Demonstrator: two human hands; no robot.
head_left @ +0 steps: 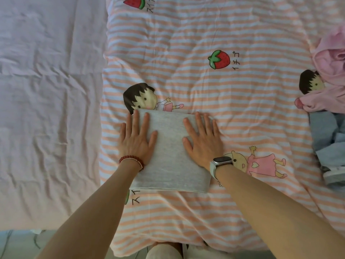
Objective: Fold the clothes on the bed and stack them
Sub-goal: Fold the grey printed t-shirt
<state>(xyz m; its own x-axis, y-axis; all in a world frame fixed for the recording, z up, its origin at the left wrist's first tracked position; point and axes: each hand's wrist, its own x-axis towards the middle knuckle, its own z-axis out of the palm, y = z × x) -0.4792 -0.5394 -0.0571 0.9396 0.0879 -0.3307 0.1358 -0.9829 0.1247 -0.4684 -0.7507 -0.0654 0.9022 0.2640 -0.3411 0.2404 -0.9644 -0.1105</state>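
I have the left hand (137,139) and right hand (202,139) flat and open, gripping nothing, on the folded grey garment (169,165), its long axis running away from me; unfolded clothes (328,116) lie well right, nearer my right hand.

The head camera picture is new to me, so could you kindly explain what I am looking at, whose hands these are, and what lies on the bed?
No machine here: a person wears one camera on the head, looking down at their own arms. The left hand, with a red bead bracelet, and the right hand, with a watch, lie flat and open on a folded grey garment, pressing it rather than gripping it. It rests on a striped cartoon quilt. At the right edge lie a crumpled pink garment and, nearer the person, a blue garment, both unfolded. Left of the quilt is a plain pale sheet.
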